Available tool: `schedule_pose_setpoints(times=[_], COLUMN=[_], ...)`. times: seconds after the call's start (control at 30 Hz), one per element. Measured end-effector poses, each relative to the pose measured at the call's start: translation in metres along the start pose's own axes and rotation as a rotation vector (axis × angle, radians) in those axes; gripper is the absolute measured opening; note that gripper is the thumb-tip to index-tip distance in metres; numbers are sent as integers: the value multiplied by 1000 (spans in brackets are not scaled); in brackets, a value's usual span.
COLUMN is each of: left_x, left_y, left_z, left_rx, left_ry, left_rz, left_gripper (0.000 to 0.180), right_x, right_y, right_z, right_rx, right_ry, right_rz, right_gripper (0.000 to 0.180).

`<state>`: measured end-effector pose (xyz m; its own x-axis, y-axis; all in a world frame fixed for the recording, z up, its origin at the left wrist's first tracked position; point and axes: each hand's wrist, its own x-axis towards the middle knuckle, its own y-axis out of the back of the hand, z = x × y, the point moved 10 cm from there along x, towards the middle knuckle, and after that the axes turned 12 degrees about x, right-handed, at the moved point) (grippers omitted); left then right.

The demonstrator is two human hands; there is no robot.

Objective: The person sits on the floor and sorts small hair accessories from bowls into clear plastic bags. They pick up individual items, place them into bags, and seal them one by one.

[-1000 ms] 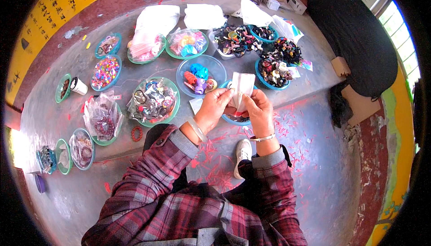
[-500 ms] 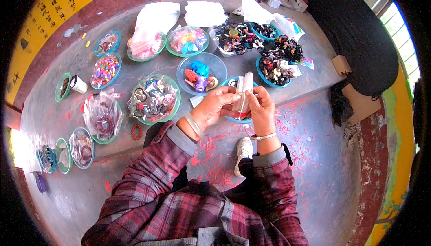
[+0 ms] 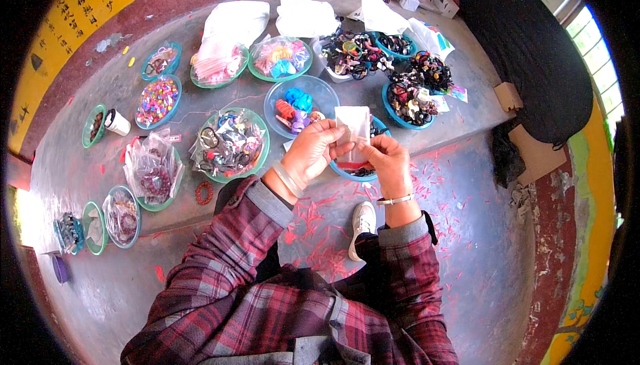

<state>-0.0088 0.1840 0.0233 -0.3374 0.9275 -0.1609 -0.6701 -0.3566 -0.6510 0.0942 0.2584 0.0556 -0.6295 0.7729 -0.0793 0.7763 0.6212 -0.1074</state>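
A small clear plastic bag [image 3: 353, 120] with a red strip along its lower edge is held up flat between my two hands. My left hand [image 3: 312, 150] pinches its left side between thumb and fingers. On the other side, the closed fingers of my right hand [image 3: 388, 163] grip the lower right part. Beneath the hands sits a blue bowl [image 3: 355, 178] of dark items, largely covered by the bag and fingers. Just beyond, a clear bowl [image 3: 269, 107] holds red, blue and purple bunched pieces.
Left of my hands, a green bowl [image 3: 265, 144] is heaped with bagged hair ties, near a red beaded bracelet [image 3: 204, 194]. Blue bowls [image 3: 409, 125] of dark hair ties stand at right. White bags [image 3: 237, 22] lie behind. Red scraps [image 3: 320, 232] litter the floor around my shoe.
The plastic bag was folded and narrow; now it is spread out flat and faces me. My hands have shifted slightly and still grip it.
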Motion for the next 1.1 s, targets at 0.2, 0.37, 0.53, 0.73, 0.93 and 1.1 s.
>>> schedule_pose_setpoints(times=[0.2,0.37,0.53,0.73,0.93,1.1], left_x=[-2,-5,-3,-5,-10,-9], left_y=[-7,-14,-3,0,-3,-7], left_z=[6,7,-1,10,24,4], left_rx=[-65,-59,40,-20,-147,-7], left_ry=[-98,-43,23,-49,-180,-68], left_rz=[-31,-34,3,30,100,56], left_gripper=[13,17,16,15,15,18], right_x=[2,5,3,-1,-38,-57], right_y=[10,10,3,-4,-24,-44], right_z=[-3,-10,-8,2,-74,-84], right_rx=[80,91,11,31,-634,-947], right_ry=[47,191,181,-14,690,968], right_rz=[95,76,11,-37,127,159], right_gripper=[16,17,14,7,18,26])
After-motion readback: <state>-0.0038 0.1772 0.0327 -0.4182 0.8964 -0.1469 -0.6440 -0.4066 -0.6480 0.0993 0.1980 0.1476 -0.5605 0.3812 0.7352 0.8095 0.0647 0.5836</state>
